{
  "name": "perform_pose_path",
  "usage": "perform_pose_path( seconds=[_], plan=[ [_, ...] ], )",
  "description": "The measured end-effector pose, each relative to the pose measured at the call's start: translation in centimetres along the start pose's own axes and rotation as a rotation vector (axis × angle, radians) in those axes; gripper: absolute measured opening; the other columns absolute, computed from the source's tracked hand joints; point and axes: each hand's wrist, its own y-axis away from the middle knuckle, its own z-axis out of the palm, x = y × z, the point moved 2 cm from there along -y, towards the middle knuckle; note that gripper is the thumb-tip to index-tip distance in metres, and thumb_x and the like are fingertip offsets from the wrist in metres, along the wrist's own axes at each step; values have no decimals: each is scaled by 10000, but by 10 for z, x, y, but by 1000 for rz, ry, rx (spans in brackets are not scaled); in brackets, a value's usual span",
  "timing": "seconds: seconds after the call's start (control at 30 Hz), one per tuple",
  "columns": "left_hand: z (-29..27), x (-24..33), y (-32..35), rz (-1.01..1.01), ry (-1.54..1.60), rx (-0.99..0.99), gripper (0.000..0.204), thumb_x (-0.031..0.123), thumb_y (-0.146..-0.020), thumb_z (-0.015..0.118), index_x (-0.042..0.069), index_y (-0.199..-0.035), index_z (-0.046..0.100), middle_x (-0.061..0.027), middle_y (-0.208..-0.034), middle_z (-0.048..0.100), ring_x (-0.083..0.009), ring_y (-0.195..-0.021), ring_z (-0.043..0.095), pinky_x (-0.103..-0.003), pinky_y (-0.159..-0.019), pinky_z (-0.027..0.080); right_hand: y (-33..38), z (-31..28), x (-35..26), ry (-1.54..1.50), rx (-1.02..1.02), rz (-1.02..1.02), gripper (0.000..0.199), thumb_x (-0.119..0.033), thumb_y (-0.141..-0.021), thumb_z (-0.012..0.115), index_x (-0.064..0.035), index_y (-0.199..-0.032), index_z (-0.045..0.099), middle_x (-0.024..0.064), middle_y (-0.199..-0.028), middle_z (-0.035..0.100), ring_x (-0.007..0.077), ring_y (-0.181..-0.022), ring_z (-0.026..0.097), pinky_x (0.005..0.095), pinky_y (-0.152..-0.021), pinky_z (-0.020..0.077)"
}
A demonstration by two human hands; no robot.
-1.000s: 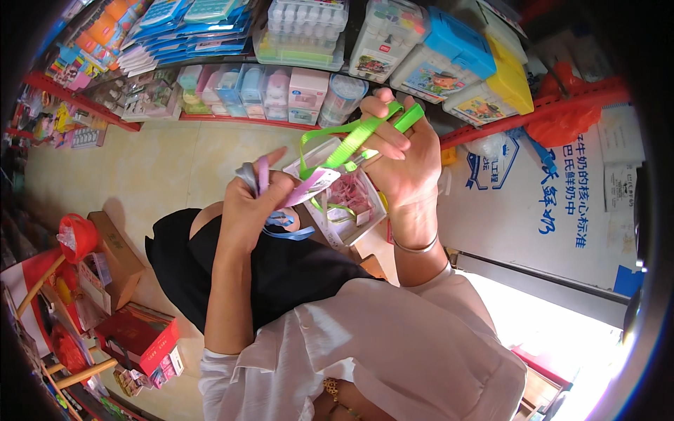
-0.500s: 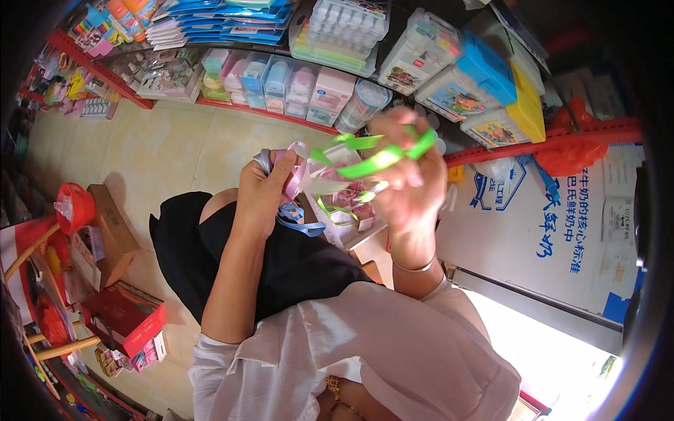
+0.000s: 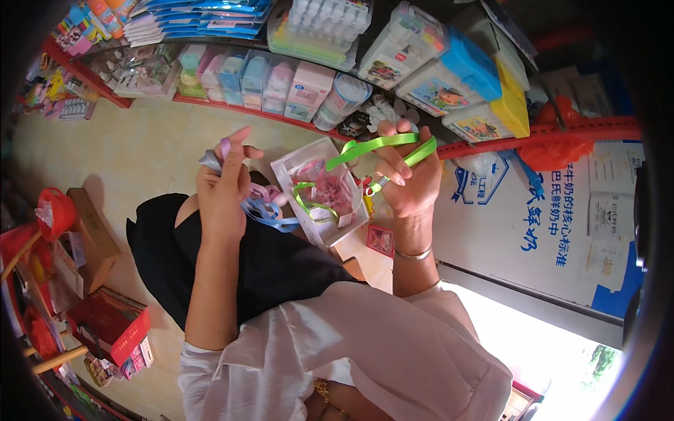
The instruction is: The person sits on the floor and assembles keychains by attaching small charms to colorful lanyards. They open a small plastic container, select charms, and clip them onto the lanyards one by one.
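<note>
My left hand (image 3: 223,193) is pinched round several ribbon lanyards. Their grey end (image 3: 210,161) and a lilac bit stick out by the thumb, while blue ribbon (image 3: 270,216) hangs loose on the right of the wrist. A bright green lanyard (image 3: 379,145) runs over the curled fingers of my right hand (image 3: 408,179), with a small metal clip close to the palm. Between and beyond both hands sits a white open box (image 3: 292,184) with pink packed items (image 3: 335,184) and a strip of green ribbon in it.
A shelf with boxed cups (image 3: 253,77), a clear tub (image 3: 342,102) and cases with blue and yellow lids (image 3: 484,67) stands along the far side. A white carton wall (image 3: 540,210) is at right. Lower left holds a red box (image 3: 109,326) and a cardboard box (image 3: 98,238).
My hands have moved apart: the left went left with its lanyards, and the right, blurred before, now shows clearly with the green lanyard. More of the white box shows between them.
</note>
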Motion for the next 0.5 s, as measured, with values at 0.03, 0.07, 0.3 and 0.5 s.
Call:
perform_pose_path(
  seconds=[0.03, 0.07, 0.3, 0.5],
  plan=[
    [-3, -1, -1, 10, 39, -40, 309, 229, -977, 528, 16, -1188, 602, -29, -798, 654, 6, -464, 282, -171, -431, 198, 1, -11, -2, 6, 25, 8, 510, -360, -1008, 273, 59, -1088, 552, 197, -1068, 491, 150, -547, 399, 253, -455, 346],
    [-3, 0, 0, 24, 47, -46, 313, 228, -982, 515, 15, -1195, 597, -27, -778, 653, 7, -464, 282, -170, -432, 195, 3, -21, -4, 13, 49, 17, 572, -398, -1009, 235, 52, -1097, 578, 217, -1090, 518, 165, -565, 403, 251, -467, 345],
    [0, 6, 2, 97, 70, -64, 363, 224, -1004, 442, -28, -1245, 543, -31, -705, 637, -4, -450, 267, -162, -448, 191, 7, -90, -2, 194, 537, 22, 541, -442, -981, 295, -9, -1151, 572, 145, -1159, 570, 254, -961, 521, 422, -918, 400],
    [-1, 9, 3, 73, 57, -38, 394, 232, -1006, 435, -43, -1279, 511, 5, -629, 538, -14, -470, 273, -174, -472, 218, -2, -128, 10, 278, 848, -23, 509, -423, -966, 293, -74, -1254, 525, 76, -1302, 496, 249, -1200, 433, 541, -1037, 261]
  ],
)
